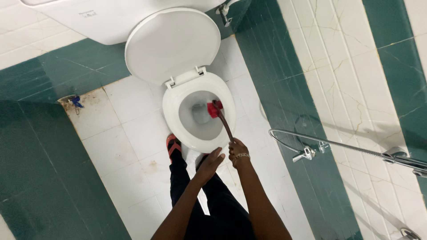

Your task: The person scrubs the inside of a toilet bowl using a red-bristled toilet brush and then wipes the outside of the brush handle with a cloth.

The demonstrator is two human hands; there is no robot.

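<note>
**Brush in the toilet bowl**

We stand over a white toilet (198,113), lid (171,44) raised. Our right hand (238,150) is clamped on the handle of a red-headed brush (215,109), whose head sits inside the bowl. Our left hand (209,164) hovers beside it, fingers extended, holding nothing.

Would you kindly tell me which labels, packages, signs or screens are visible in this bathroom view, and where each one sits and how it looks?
Small printed label: on the white toilet cistern at the top left, above the raised white lid; a short dark mark on white, too small to make out.
No packages, signs or screens are in view.
</note>
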